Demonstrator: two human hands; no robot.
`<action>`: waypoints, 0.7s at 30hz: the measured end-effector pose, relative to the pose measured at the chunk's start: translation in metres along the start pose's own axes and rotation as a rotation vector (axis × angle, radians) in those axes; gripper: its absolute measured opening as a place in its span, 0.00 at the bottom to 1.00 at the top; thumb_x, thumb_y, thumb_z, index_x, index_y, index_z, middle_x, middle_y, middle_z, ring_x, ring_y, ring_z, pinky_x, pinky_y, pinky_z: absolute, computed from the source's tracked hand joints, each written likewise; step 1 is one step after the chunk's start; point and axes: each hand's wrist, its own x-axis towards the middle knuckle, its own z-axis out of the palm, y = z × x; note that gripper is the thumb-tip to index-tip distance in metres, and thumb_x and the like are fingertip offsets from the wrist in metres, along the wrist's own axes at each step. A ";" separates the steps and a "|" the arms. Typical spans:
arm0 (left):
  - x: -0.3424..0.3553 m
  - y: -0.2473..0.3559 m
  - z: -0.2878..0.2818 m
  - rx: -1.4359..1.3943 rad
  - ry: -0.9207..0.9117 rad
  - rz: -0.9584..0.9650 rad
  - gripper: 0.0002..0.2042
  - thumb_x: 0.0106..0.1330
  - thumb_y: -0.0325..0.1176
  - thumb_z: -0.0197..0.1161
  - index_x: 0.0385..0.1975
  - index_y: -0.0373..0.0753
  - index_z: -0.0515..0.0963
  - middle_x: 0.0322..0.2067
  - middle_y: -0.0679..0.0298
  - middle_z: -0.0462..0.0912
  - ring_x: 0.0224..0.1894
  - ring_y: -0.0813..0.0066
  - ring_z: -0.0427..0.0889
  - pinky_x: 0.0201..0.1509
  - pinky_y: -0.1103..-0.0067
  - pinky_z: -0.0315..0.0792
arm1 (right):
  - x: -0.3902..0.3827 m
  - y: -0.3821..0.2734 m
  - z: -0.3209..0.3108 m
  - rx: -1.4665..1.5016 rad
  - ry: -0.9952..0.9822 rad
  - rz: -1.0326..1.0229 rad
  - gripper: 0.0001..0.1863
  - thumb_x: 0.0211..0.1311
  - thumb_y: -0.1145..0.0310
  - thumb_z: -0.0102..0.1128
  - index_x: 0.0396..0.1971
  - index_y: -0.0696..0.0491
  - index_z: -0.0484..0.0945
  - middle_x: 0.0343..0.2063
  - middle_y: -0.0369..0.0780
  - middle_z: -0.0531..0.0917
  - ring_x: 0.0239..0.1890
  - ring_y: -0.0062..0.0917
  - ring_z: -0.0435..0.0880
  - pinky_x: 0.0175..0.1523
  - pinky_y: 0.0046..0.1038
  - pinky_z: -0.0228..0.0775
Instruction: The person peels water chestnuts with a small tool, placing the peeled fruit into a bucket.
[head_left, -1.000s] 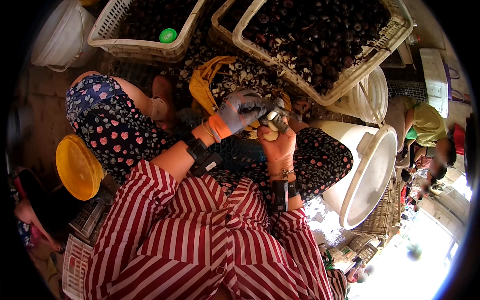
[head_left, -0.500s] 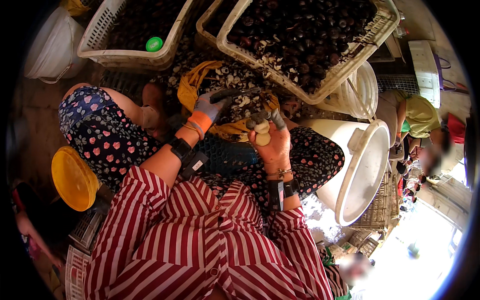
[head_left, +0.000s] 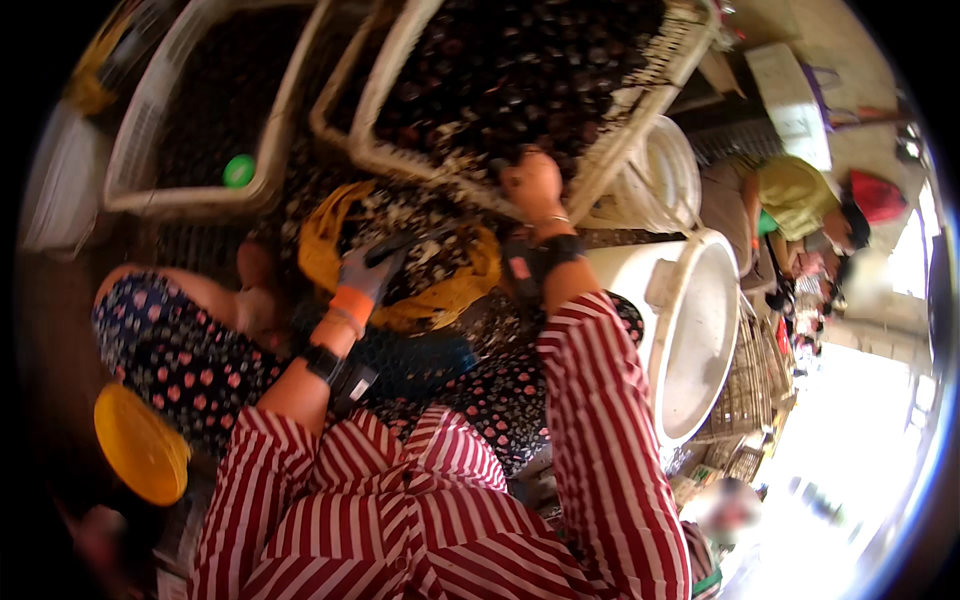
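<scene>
My left hand [head_left: 370,268], in a grey glove with an orange cuff, is closed around a slim dark tool [head_left: 425,236] whose kind I cannot make out. It hangs over a yellow bag [head_left: 420,312], which lies open with dark and pale peelings [head_left: 400,270] in it. My right hand [head_left: 535,185] reaches to the near rim of a large white crate [head_left: 372,140] heaped with dark, round water chestnuts [head_left: 530,70]. Its fingers are blurred against the dark heap, so whatever they hold cannot be seen.
At the far left stands another white crate [head_left: 125,160], with a green lid [head_left: 239,171] in it. A white tub [head_left: 668,400] and a white bucket [head_left: 690,160] are on the right. A yellow basin [head_left: 140,445] sits at the left. A person in a yellow-green top [head_left: 800,200] bends beyond the tub.
My right hand has gone from above my lap up to the large crate's rim. The pale peeled pieces in its palm no longer show. The left hand is lower over the bag; the view has shifted.
</scene>
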 end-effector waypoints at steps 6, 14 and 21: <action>0.017 0.004 -0.006 -0.176 -0.061 -0.226 0.18 0.59 0.26 0.59 0.51 0.37 0.72 0.43 0.61 0.78 0.40 0.71 0.80 0.39 0.78 0.74 | 0.010 -0.006 -0.009 0.273 -0.004 0.283 0.20 0.40 0.71 0.61 0.36 0.55 0.67 0.22 0.49 0.74 0.24 0.40 0.75 0.28 0.34 0.69; -0.018 0.042 0.017 -0.682 -0.242 -0.605 0.16 0.58 0.32 0.63 0.46 0.36 0.75 0.37 0.61 0.79 0.34 0.73 0.78 0.35 0.80 0.74 | -0.142 -0.025 0.001 0.676 -0.135 -0.284 0.23 0.46 0.74 0.57 0.46 0.59 0.66 0.26 0.45 0.76 0.30 0.33 0.78 0.35 0.29 0.70; -0.038 0.084 0.029 -0.630 -0.375 -0.516 0.15 0.58 0.33 0.63 0.45 0.36 0.75 0.36 0.62 0.79 0.34 0.73 0.78 0.34 0.79 0.75 | -0.188 -0.052 0.030 0.375 -0.243 -0.143 0.28 0.47 0.73 0.58 0.51 0.58 0.63 0.20 0.42 0.73 0.27 0.32 0.75 0.33 0.27 0.68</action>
